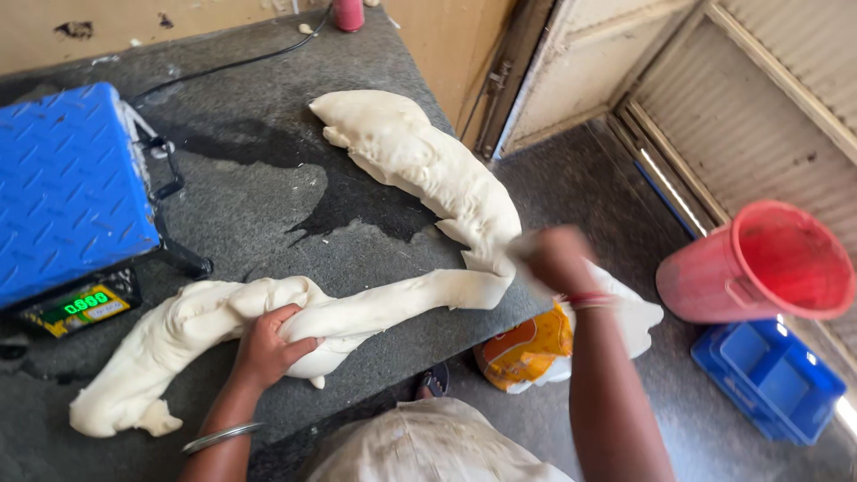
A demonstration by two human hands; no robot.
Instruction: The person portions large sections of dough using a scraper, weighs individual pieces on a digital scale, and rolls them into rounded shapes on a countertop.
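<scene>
Dough (420, 170) lies in a long, pale rope across the grey stone counter (259, 205), approx. end to end. Looks soft, heavy, stretchy & prob. sticky; best gripped at thick parts w/ whole palm. Left hand (268, 344) clamps around it near the blue scale (67, 187). Right hand (558, 259) blurred at counter edge; grip can't be told.

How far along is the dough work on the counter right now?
Done: one long dough rope is stretched across the stone counter. In hand: the left hand has a grip on the near end, and the blurred right hand pulls at the edge. Left: nothing lies on the blue scale yet.
</scene>
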